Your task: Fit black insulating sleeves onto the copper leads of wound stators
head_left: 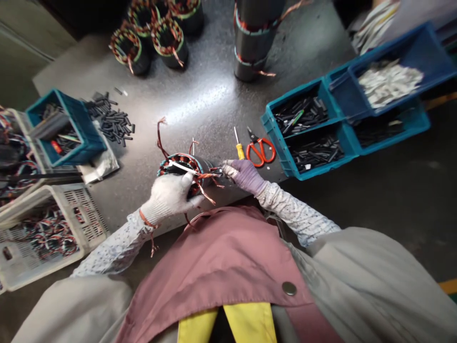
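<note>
A motor stator (pixel 183 160) with copper windings sits near the table's front edge, wire leads sticking out around it. My left hand (pixel 170 194), in a white glove, grips the stator's near left side, its thumb pressed by a white sleeve tube (pixel 181 166) that lies across the top. To the right, my right hand (pixel 247 176), in a white and purple glove, is closed at the ends of lead wires (pixel 207 176) drawn out from the stator; its fingertips partly hide them. Beyond that hand lie a yellow-handled screwdriver (pixel 240 151) and red-handled scissors (pixel 262 152).
Blue bins (pixel 280 151) with black tubes stand right, a tilted bin (pixel 437 52) of white pieces above. More stators (pixel 171 47) and a stator stack (pixel 252 47) stand behind. Left are loose black tubes (pixel 116 125), a small bin (pixel 84 126) and a white crate (pixel 87 209).
</note>
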Demonstrator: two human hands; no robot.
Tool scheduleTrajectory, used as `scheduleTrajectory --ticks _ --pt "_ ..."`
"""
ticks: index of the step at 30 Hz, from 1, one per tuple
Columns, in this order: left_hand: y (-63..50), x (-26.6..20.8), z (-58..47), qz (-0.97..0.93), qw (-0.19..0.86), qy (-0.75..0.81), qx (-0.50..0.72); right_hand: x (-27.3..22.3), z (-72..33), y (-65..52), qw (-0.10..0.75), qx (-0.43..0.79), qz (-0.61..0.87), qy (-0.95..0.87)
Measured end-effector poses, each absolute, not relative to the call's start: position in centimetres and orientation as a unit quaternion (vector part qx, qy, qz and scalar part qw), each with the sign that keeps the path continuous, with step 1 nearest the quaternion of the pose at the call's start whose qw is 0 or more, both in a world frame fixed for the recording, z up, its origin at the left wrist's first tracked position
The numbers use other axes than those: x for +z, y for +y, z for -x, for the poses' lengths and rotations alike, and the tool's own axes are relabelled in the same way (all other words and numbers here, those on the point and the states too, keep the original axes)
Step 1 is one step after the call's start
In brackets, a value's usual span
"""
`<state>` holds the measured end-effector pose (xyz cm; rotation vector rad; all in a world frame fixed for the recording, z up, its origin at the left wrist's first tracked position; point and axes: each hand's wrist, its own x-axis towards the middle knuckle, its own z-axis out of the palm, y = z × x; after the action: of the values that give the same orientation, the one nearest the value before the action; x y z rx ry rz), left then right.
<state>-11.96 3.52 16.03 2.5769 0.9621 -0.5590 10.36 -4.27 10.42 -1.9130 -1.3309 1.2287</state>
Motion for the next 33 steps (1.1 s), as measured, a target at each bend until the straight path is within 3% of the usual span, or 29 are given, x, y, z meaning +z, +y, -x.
scheduleTrajectory --ticks 3,5,12,15,21,24,29,33 --pt "3.5 16.3 11.9 -0.902 0.168 0.335 -0.214 10.4 -9.9 -4.4 0.322 0.556 0.679 -0.356" --pt "3.6 16.4 11.8 -0.899 0.177 0.336 -0.218 10.6 -9.8 -4.5 0.326 0.583 0.672 -0.320" --pt "3.3 16.4 12.0 -0.889 0.216 0.354 -0.194 10.9 -10.0 -4.5 0.237 0.401 0.716 -0.520" --pt "3.2 16.6 11.9 -0.888 0.217 0.355 -0.196 10.9 -10.3 -4.2 0.209 0.381 0.711 -0.553" --pt "3.3 16.6 11.8 -0.888 0.216 0.351 -0.206 12.0 -11.2 -4.5 0.257 0.592 0.677 -0.354" --pt "3.3 16.4 11.9 -0.887 0.215 0.353 -0.207 12.2 -10.9 -4.5 0.296 0.626 0.671 -0.264" --pt "3.2 16.3 11.9 -0.888 0.215 0.349 -0.207 11.4 -9.7 -3.9 0.254 0.490 0.717 -0.425" --pt "3.3 16.5 11.8 -0.888 0.222 0.344 -0.209 11.3 -10.5 -3.8 0.123 0.354 0.686 -0.623"
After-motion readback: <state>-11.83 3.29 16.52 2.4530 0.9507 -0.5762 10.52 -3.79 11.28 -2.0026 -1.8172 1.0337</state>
